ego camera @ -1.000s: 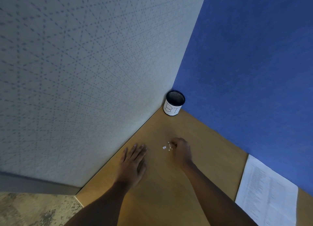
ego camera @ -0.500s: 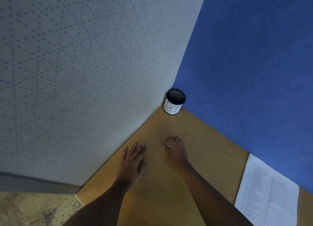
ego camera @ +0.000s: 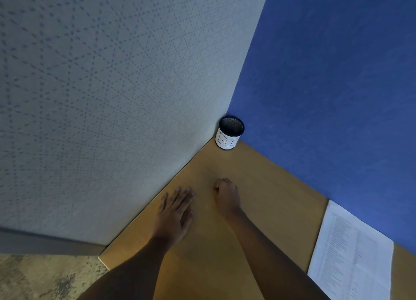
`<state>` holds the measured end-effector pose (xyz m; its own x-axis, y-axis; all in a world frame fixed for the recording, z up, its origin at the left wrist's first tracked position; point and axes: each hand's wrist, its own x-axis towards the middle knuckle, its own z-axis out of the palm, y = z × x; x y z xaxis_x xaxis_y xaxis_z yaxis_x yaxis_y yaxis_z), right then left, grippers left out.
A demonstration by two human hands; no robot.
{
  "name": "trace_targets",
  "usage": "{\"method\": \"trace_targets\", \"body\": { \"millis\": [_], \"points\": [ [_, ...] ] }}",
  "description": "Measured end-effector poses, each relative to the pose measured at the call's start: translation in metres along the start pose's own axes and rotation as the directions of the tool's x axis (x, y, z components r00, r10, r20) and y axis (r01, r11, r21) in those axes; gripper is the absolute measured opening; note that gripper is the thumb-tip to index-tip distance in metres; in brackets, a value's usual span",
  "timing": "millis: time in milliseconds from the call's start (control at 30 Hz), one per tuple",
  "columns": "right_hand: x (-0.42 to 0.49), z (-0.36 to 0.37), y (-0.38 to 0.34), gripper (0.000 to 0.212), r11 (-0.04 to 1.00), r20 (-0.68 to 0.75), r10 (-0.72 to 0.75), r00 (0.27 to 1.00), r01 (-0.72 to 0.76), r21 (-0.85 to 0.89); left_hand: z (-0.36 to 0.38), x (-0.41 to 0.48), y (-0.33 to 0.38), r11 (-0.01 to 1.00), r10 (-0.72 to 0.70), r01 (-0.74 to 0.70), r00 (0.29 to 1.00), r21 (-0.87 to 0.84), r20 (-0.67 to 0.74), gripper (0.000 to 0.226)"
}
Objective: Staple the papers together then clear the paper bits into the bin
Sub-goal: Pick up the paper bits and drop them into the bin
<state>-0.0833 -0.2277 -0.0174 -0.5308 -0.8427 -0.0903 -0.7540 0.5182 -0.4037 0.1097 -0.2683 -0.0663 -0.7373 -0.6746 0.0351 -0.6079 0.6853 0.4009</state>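
Two partition walls meet at a corner above the work surface: 1 grey patterned panel [ego camera: 94,101] on the left and 1 blue fabric panel [ego camera: 333,92] on the right. Below them lies 1 wooden desk [ego camera: 265,187], its near-left corner ending over a strip of mottled carpet [ego camera: 40,277]. On the desk, at the right edge of view and just beside the blue panel, lies 1 set of printed papers [ego camera: 351,257], flat, with lines of small text facing up; whether they are stapled cannot be told. 2 bare forearms enter from the bottom of the frame. The left hand [ego camera: 175,212] rests palm down on the desk near the grey panel, fingers extended and held close together, gripping nothing. The right hand [ego camera: 226,195] sits on the desk just beside it, curled into a closed fist with the knuckles pointing toward the corner; its contents are hidden, so what it encloses cannot be told. 1 bin [ego camera: 230,133], a small black mesh cup with a white label bearing the handwritten letters "BI", stands upright in the very corner, touching or nearly touching both panels, well apart from both hands. No loose paper bits are visible on the desk surface.
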Motion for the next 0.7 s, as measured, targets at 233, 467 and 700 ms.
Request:
{"method": "trace_targets", "body": {
  "millis": [233, 467, 700],
  "points": [
    [0.004, -0.006, 0.004, 0.019, 0.985, 0.034, 0.1, 0.994, -0.104, 0.137, 0.0, -0.001, 0.001, 1.0, 0.002, -0.002, 1.0, 0.0, -0.001, 0.052],
    [0.003, -0.029, 0.014, 0.005, 0.501, 0.221, 0.495, 0.841, -0.483, 0.718, -0.001, -0.001, 0.001, 1.0, -0.01, 0.01, 1.0, -0.002, 0.002, 0.052],
    [0.019, -0.056, 0.025, 0.021, 0.057, 0.534, 0.415, 0.737, -0.607, 0.793, 0.001, -0.001, 0.0, 1.0, -0.015, 0.015, 1.0, -0.011, 0.004, 0.051]
  ]
}}
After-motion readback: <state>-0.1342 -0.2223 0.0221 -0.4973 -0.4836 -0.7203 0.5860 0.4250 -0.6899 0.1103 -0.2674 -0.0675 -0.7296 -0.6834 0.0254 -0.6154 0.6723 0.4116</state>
